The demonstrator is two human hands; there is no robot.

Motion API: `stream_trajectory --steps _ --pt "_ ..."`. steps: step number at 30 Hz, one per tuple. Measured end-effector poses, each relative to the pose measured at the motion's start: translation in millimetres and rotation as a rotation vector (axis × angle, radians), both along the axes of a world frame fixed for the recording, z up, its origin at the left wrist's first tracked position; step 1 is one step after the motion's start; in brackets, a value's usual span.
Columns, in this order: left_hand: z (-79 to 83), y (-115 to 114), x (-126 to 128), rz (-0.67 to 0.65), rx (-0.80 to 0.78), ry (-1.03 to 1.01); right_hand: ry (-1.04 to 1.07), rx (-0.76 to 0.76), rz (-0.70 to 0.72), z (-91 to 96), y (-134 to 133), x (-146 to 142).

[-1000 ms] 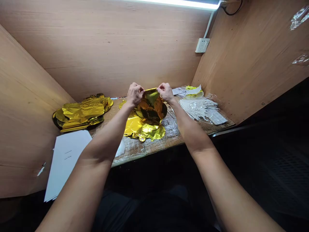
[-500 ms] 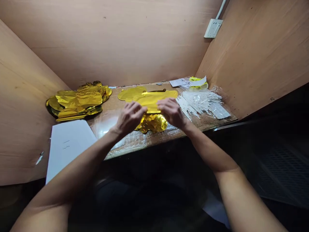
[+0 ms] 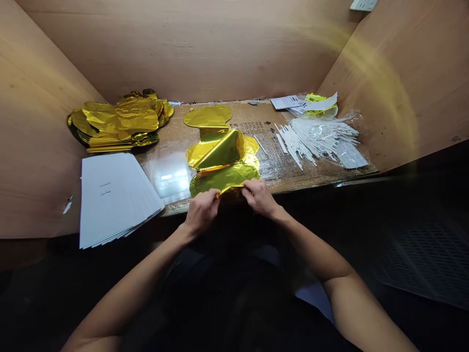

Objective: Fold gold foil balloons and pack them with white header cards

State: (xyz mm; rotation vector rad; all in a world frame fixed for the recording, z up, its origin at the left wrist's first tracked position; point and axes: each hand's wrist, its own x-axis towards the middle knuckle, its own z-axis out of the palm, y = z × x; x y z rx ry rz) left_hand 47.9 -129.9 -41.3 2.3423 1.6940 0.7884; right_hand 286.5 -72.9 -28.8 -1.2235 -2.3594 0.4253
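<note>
A gold foil balloon (image 3: 225, 178), flat and partly folded, lies across the middle of the cardboard-covered table. Its near edge is pinched between both hands at the table's front edge. My left hand (image 3: 202, 210) is closed on that edge from the left, thumb and fingers pressed together. From the right, my right hand (image 3: 259, 196) grips the same edge a short way off. Behind them, the foil's middle is creased into a raised fold, and its far end lies flat toward the back wall.
On the left lie a pile of gold foil balloons (image 3: 115, 124) and a fanned stack of white sheets (image 3: 113, 200). White sticks (image 3: 311, 139) spread over the right side, with plastic bags among them. Behind these are printed papers (image 3: 286, 102) and a yellow item (image 3: 320, 103). Wooden walls enclose three sides.
Both hands have come toward me from mid-table to the front edge, drawing the foil's near edge along. More of the folded foil now shows behind them. The camera view has tilted lower.
</note>
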Motion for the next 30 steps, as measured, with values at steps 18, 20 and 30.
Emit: stream_trajectory --steps 18,20,30 --pt "17.6 8.8 -34.7 -0.149 -0.124 -0.069 -0.258 -0.142 0.398 46.2 34.7 -24.3" --pt "30.3 12.8 -37.2 0.035 -0.096 -0.191 -0.187 -0.346 0.332 53.0 68.1 -35.1" --pt "-16.1 -69.1 45.3 0.293 -0.483 -1.592 0.306 -0.744 0.209 25.3 -7.5 -30.2"
